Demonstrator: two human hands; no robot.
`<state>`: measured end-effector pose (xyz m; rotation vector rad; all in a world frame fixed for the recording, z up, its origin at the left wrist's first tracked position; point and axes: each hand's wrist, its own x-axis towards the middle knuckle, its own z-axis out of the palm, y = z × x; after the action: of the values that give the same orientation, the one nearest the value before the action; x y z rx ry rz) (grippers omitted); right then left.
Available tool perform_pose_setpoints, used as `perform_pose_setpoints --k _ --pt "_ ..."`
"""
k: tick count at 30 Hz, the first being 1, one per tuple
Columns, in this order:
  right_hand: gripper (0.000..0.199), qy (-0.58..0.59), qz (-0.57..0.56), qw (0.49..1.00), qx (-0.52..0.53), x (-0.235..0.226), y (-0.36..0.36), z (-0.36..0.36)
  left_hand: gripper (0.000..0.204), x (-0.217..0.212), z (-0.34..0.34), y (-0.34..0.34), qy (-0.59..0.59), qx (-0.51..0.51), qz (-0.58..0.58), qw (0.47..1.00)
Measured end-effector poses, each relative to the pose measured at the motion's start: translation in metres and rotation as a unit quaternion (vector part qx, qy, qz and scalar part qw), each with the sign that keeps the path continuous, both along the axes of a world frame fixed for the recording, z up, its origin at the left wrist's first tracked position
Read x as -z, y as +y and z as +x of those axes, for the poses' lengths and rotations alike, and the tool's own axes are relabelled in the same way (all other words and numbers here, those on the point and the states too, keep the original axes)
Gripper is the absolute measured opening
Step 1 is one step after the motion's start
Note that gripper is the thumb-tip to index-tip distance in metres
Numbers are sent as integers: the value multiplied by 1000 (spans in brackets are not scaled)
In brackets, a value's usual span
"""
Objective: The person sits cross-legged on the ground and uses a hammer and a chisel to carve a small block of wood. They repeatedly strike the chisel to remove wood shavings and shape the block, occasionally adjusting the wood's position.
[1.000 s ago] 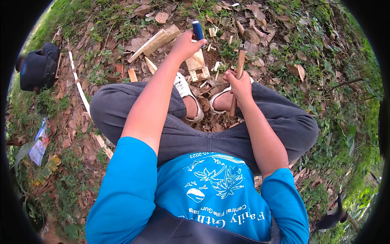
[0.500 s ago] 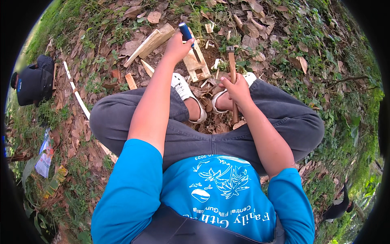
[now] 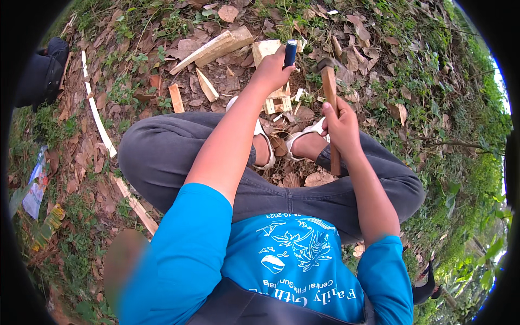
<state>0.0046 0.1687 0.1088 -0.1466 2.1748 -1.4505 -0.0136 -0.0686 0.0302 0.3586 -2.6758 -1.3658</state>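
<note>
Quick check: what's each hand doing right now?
Left hand: closed around a dark blue tool handle.
Right hand: closed around a wooden-handled hammer.

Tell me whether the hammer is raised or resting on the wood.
Raised: the right hand holds the hammer with its head in the air, beside the chisel.

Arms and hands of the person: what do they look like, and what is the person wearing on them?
Both arms have short bright blue sleeves that end above the elbows, part of a blue T-shirt with white drawings on the front. Below the sleeves the forearms are bare. The left hand and the right hand wear no gloves. No watch, ring or bracelet shows.
</note>
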Motion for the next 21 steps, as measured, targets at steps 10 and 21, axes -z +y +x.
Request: perform_pose_setpoints --k 10,21 --pt "23 307 -36 943 -125 -136 -50 -44 53 6 1 -6 25 25 46 998" --pt "30 261 -50 956 -126 -158 -71 -49 54 10 4 -9 8 14 41 999"
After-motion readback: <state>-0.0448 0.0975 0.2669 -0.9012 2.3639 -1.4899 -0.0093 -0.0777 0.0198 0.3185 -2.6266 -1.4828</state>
